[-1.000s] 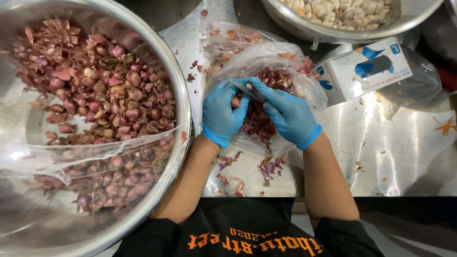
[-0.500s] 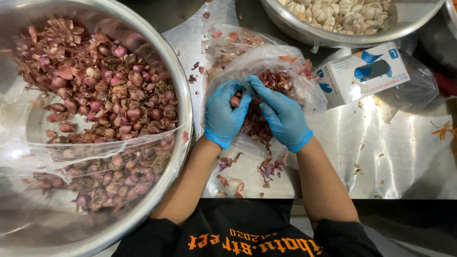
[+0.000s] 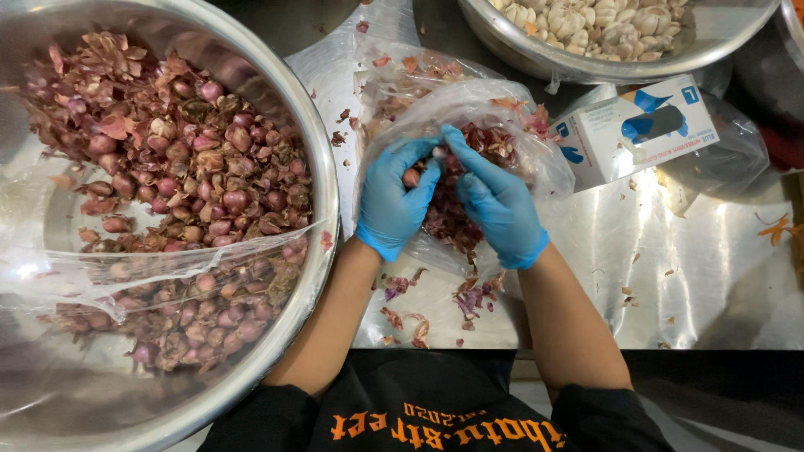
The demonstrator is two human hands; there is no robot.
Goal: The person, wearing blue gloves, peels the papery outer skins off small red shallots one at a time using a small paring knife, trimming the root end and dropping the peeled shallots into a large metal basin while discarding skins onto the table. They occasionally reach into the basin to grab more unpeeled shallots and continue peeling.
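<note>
At the left, a big steel bowl (image 3: 322, 209) of unpeeled shallots (image 3: 180, 180), cut off by the frame edge, is partly veiled by clear plastic film. In the middle, the gloved left hand (image 3: 394, 201) pinches one small reddish shallot (image 3: 411, 177) over a clear bag of peelings (image 3: 469, 159); the gloved right hand (image 3: 494, 205) closes its fingertips on the shallot's top, hiding whatever it holds. Far right, a glove box (image 3: 632, 130) lies on the steel counter (image 3: 712, 276).

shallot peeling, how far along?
Done: a heap of purple skins lies in the clear plastic bag under both hands, with more scraps on the steel table.
In hand: the left hand holds one shallot; the right hand works at it.
Left: the large steel bowl holds a big pile of unpeeled shallots. Looks early.
</note>
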